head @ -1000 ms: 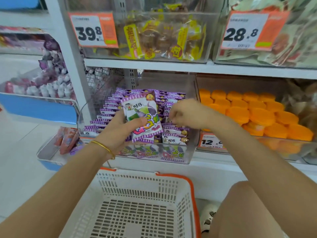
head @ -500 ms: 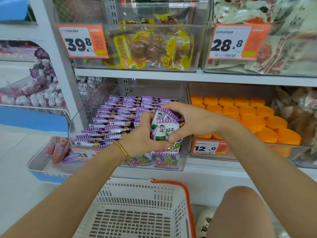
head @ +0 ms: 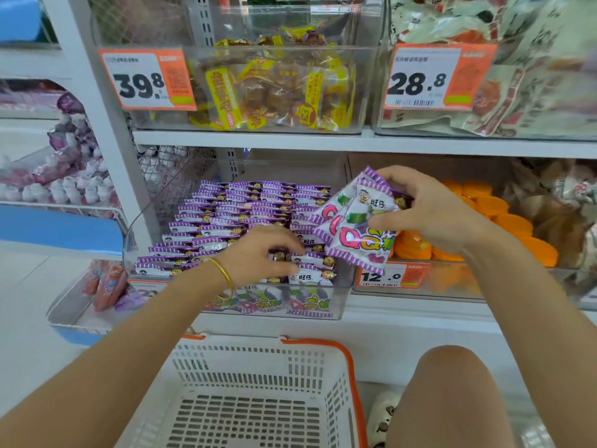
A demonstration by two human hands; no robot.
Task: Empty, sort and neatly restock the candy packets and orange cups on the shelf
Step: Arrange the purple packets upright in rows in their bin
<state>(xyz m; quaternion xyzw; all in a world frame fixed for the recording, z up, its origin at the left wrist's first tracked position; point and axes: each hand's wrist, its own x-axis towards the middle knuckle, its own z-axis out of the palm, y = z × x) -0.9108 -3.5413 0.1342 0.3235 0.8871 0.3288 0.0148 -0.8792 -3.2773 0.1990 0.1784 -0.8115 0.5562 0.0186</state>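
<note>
Purple-and-white candy packets stand in tidy rows inside a clear bin on the middle shelf. My right hand grips a small bunch of these packets, lifted above the bin's right end. My left hand reaches into the front right rows, with fingers and thumb curled around a few packets there. Orange cups are stacked in the neighbouring clear bin to the right, partly hidden by my right hand and the raised bunch.
A white basket with an orange rim stands on the floor below the shelf, with nothing in it. My knee is beside it on the right. The upper shelf holds bins of yellow-labelled snacks. A tray of red packets sits low left.
The bunch of packets passed from my left hand to my right, which lifted it up and to the right. My left hand dropped back into the bin's front rows.
</note>
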